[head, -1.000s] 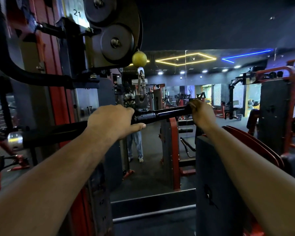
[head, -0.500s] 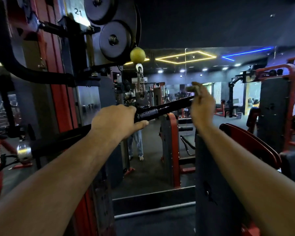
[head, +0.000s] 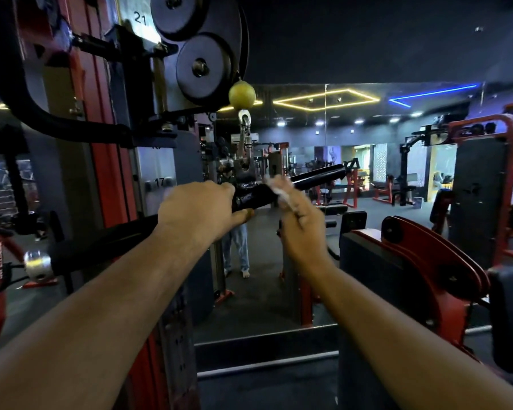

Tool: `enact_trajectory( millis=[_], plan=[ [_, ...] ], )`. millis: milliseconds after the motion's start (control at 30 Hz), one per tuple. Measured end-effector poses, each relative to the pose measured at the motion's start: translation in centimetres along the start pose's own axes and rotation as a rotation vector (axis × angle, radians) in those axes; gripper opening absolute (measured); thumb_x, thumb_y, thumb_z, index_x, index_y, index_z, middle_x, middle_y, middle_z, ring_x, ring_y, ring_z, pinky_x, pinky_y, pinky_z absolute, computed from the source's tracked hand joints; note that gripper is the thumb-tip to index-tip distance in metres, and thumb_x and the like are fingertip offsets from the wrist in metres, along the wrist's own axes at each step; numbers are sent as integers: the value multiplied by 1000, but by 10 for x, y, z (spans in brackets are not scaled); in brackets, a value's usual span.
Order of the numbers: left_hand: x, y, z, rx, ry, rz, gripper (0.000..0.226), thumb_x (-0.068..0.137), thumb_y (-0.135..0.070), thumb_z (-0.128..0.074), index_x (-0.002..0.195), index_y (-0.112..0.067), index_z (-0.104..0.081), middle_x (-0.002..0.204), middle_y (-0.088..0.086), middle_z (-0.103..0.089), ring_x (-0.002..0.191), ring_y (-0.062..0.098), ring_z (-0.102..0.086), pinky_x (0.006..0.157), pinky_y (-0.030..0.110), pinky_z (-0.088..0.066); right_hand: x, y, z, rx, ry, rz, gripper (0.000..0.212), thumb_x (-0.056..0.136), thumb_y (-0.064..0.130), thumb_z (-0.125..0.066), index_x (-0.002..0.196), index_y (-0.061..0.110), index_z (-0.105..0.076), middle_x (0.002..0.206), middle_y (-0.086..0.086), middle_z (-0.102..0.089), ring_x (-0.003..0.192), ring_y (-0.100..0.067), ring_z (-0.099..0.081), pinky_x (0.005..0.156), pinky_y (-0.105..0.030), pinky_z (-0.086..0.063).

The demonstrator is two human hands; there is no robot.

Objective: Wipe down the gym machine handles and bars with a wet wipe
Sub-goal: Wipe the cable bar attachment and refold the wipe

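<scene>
A long black pull-down bar [head: 317, 176] hangs from a cable clip [head: 245, 143] under a yellow ball [head: 242, 95], tilted with its chrome end cap [head: 37, 265] low at the left. My left hand [head: 197, 207] grips the bar just left of its centre bracket. My right hand [head: 301, 216] is blurred just right of the bracket, pinching a white wet wipe [head: 279, 189] against the bar. The bar's right grip sticks out past that hand.
The machine's red upright [head: 107, 149] with pulley wheels [head: 203, 68] stands at the left. A red and black seat frame [head: 427, 261] is at the right. A mirror ahead reflects a standing person [head: 237, 250] and more machines.
My right hand let go of the bar's far right end and moved left along it to beside the centre bracket. The bar tilted further, left end lower. My left hand kept its grip.
</scene>
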State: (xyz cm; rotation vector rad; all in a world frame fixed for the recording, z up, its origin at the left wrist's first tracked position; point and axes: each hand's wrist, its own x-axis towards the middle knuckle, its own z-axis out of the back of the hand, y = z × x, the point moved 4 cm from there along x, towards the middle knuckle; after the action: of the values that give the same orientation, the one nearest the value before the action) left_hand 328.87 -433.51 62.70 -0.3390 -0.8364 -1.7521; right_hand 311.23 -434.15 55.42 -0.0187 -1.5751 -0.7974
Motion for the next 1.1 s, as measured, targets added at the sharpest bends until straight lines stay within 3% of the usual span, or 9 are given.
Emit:
enact_trajectory(
  millis=[167, 300, 400, 467, 567, 667, 800, 967, 1100],
  plan=[
    [0, -6, 0, -48, 7, -22, 66, 95, -80, -29, 118, -22, -51, 73, -3, -44, 58, 12, -40, 54, 34, -39, 63, -53, 72, 89, -494, -332, 35, 106, 13, -47, 137, 21, -61, 125, -1, -65, 80, 8, -57, 64, -10, -50],
    [1, -9, -3, -89, 4, -18, 68, 95, -81, -29, 123, -23, -52, 74, -5, -44, 58, 11, -40, 50, 32, -35, 79, -70, 72, 234, -505, -473, 38, 106, 14, -47, 141, 24, -57, 142, -1, -57, 111, -3, -57, 103, -26, -51],
    [3, -9, -6, -117, 10, -7, 66, 94, -81, -30, 120, -24, -52, 75, -5, -47, 60, 12, -43, 52, 33, -38, 61, -50, 35, 391, -556, -514, 37, 106, 12, -45, 139, 24, -57, 117, 8, -61, 84, -5, -60, 84, -31, -59],
    [3, -10, -7, -113, 19, -1, 67, 94, -81, -30, 121, -23, -52, 76, -4, -48, 62, 14, -47, 54, 34, -40, 43, -34, 7, 461, -535, -522, 31, 107, 11, -43, 130, 23, -61, 103, 14, -58, 80, -3, -65, 90, -34, -57],
    [4, -9, -8, -84, 21, 19, 67, 95, -79, -32, 124, -22, -52, 75, -3, -46, 67, 18, -50, 54, 33, -38, 8, -10, -25, 467, -394, -439, 27, 108, 14, -43, 123, 22, -65, 97, 11, -60, 74, -2, -60, 67, -23, -54],
    [4, -8, -6, -44, 2, 18, 64, 96, -77, -34, 121, -21, -52, 74, -2, -45, 62, 16, -45, 53, 33, -37, -19, -5, -30, 283, -177, -291, 31, 105, 11, -47, 132, 12, -64, 110, 5, -65, 88, 0, -61, 74, -18, -54],
    [4, -9, -4, -45, -14, -3, 64, 96, -78, -32, 116, -21, -52, 73, -3, -45, 59, 13, -40, 50, 32, -33, 12, -28, 26, 84, -322, -115, 35, 107, 19, -46, 140, 17, -57, 115, -5, -66, 78, -15, -60, 62, -23, -54],
    [6, -14, -5, -121, 33, -1, 65, 96, -79, -32, 121, -23, -52, 75, -4, -46, 60, 13, -43, 48, 31, -33, 93, -75, 78, -242, -297, -274, 36, 109, 22, -44, 142, 17, -56, 141, -5, -59, 118, -10, -58, 102, -18, -49],
    [9, -12, -7, -149, 57, -8, 61, 95, -80, -32, 113, -25, -50, 77, -4, -49, 63, 12, -47, 56, 35, -44, 69, -64, 45, -312, -180, -194, 49, 102, -2, -42, 143, 23, -52, 137, 6, -57, 95, 3, -62, 82, -14, -55]
  ],
)
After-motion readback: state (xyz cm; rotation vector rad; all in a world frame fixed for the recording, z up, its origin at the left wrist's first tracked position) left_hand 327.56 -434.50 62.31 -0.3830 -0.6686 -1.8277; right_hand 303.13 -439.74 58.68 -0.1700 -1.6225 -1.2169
